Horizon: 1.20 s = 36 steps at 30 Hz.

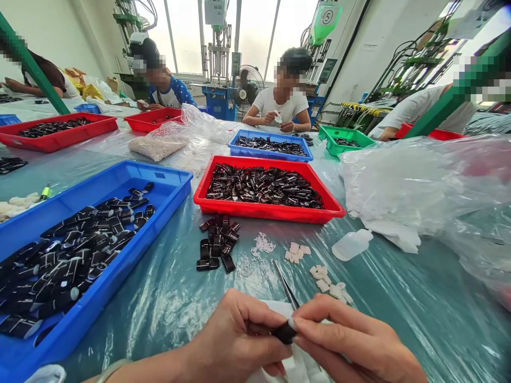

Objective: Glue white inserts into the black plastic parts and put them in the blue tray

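Note:
My left hand [235, 340] and my right hand [351, 340] meet at the bottom middle, both pinched on one small black part [285, 332]. Under them lies a white cloth [275, 308]. Metal tweezers [286, 285] lie on the table just beyond my fingers. A loose heap of black parts [217, 243] sits further out, with small white pieces [329, 284] and thin white bits [263, 243] beside it. A red tray [263, 211] full of black parts stands behind the heap. On the left a blue tray [120, 268] holds several black parts.
A small clear squeeze bottle [352, 243] lies right of centre, next to big clear plastic bags [423, 181]. More blue [270, 154], red [59, 139] and green [347, 139] trays stand further back. Other people sit at the far side. Green plastic film covers the table [399, 319].

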Tool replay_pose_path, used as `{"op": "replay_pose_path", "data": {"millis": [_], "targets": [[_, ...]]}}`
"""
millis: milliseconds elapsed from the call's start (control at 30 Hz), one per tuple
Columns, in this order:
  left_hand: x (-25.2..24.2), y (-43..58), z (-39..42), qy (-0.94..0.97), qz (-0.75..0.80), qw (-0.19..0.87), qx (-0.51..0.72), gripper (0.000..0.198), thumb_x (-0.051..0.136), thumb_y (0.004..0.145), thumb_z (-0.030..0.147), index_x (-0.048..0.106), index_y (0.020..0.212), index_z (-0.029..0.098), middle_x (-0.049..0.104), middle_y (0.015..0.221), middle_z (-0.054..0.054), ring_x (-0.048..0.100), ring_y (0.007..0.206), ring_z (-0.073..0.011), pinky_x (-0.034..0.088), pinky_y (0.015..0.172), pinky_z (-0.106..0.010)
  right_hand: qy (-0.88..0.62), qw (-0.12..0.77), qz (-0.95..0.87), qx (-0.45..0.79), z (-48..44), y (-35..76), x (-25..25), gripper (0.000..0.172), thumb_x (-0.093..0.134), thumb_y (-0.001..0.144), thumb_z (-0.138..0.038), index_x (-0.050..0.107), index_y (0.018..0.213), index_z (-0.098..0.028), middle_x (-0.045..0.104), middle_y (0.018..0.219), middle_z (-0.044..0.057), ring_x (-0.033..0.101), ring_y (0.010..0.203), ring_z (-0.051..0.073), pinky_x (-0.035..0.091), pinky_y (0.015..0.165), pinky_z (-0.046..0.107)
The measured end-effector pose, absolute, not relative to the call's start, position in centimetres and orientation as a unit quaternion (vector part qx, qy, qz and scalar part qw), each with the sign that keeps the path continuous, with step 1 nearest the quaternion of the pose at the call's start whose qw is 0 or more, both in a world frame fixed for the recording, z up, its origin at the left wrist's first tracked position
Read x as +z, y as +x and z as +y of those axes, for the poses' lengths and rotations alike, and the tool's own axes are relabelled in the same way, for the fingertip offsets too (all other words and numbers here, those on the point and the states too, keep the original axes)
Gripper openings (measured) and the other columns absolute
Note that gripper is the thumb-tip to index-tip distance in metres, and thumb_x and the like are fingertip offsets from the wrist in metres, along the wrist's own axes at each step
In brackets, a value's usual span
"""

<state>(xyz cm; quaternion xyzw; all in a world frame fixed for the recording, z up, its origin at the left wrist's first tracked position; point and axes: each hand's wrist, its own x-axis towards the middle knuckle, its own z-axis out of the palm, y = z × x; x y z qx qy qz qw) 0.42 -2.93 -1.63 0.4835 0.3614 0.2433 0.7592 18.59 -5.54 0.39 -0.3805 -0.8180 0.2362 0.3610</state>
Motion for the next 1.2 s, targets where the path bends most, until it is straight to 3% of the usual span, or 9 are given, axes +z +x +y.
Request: {"op": "replay_pose_path", "data": {"millis": [400,567,667,833,967,1067,1200], "targets": [[-1.7,0.4,-2.9,0.466,0.358,0.763,0.268,0.017,0.061,0.063,0.011,0.075,0.073,0.015,0.057,0.054,0.001,0.054,0.048,-0.0071,0.042,0.048,-0.015,-0.422,0.445,-0.718,0.329,-5.7,17.5,-1.6,0.025,0.060,0.078,-0.008,0.070,0.086,-0.029,0.065,0.079,-0.001,0.062,0.064,0.011,0.050,0.057,0.016],[-1.8,0.3,-3.0,0.455,0.357,0.770,0.271,0.016,0.061,0.064,0.009,0.075,0.070,0.015,0.056,0.053,0.002,0.053,0.047,-0.0051,0.041,0.047,-0.013,-0.438,0.426,-0.706,0.357,-5.5,17.2,-1.3,0.017,0.061,0.078,-0.012,0.069,0.074,-0.027,0.064,0.076,-0.001,0.061,0.063,0.011,0.049,0.058,0.016],[-1.7,0.4,-2.9,0.427,0.371,0.782,0.263,0.014,0.063,0.064,0.012,0.074,0.073,0.014,0.059,0.053,0.001,0.055,0.047,-0.0059,0.043,0.049,-0.013,-0.421,0.408,-0.717,0.377,-5.0,17.5,-0.8,0.017,0.058,0.081,-0.015,0.070,0.083,-0.028,0.064,0.079,0.000,0.063,0.069,0.013,0.052,0.063,0.019],[-1.0,0.3,-2.3,0.384,0.388,0.788,0.284,0.015,0.070,0.062,0.021,0.073,0.074,0.011,0.065,0.059,-0.003,0.063,0.054,-0.0109,0.047,0.051,-0.014,-0.459,0.413,-0.752,0.231,-3.6,17.9,-1.8,0.027,0.045,0.088,-0.018,0.063,0.107,-0.025,0.066,0.095,0.004,0.063,0.088,0.015,0.053,0.074,0.023],[-1.1,0.1,-2.3,0.354,0.379,0.803,0.293,0.027,0.066,0.070,0.034,0.071,0.071,0.007,0.067,0.069,-0.009,0.066,0.059,-0.0139,0.047,0.050,-0.013,-0.469,0.310,-0.822,0.089,-2.5,17.3,-3.5,0.033,0.041,0.085,-0.012,0.060,0.110,-0.019,0.064,0.100,0.010,0.059,0.092,0.021,0.051,0.076,0.036],[-1.4,0.1,-2.6,0.333,0.354,0.819,0.306,0.042,0.056,0.077,0.044,0.070,0.074,0.006,0.068,0.073,-0.012,0.067,0.059,-0.0153,0.049,0.050,-0.015,-0.471,0.274,-0.835,0.076,-2.2,16.7,-4.3,0.035,0.047,0.075,-0.006,0.063,0.102,-0.020,0.063,0.099,0.011,0.056,0.093,0.027,0.047,0.075,0.046],[-1.5,0.1,-2.8,0.320,0.337,0.831,0.304,0.048,0.051,0.079,0.049,0.070,0.081,0.005,0.068,0.078,-0.014,0.067,0.059,-0.0157,0.049,0.051,-0.015,-0.481,0.253,-0.835,0.085,-2.3,16.6,-4.6,0.027,0.049,0.071,-0.002,0.064,0.083,-0.020,0.060,0.090,0.008,0.053,0.087,0.025,0.046,0.071,0.043]]}}
